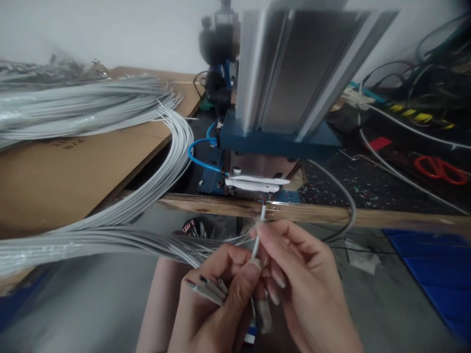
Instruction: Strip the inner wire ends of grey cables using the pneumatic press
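My left hand (224, 299) is closed round several grey-white cables (208, 289), whose cut ends stick out beside the thumb. Between its thumb and fingers runs one white cable (255, 248), pointing up and away from me. My right hand (301, 279) pinches that same cable higher up, thumb and forefinger pressed on it. At the cable's tip (264, 201), small dark and reddish wire ends show just in front of the machine (279, 142). White strips (253, 184) lie across the machine's front, close to the tip. Some fingertips have pale wraps on them.
Large bundles of grey cable (81, 105) rest on cardboard (44, 184) at left, one bundle curving down past the bench edge (206, 205). Blue air tubing (200, 147) loops beside the machine. Orange-handled scissors (439, 169) and coloured scraps lie on the right of the dark bench.
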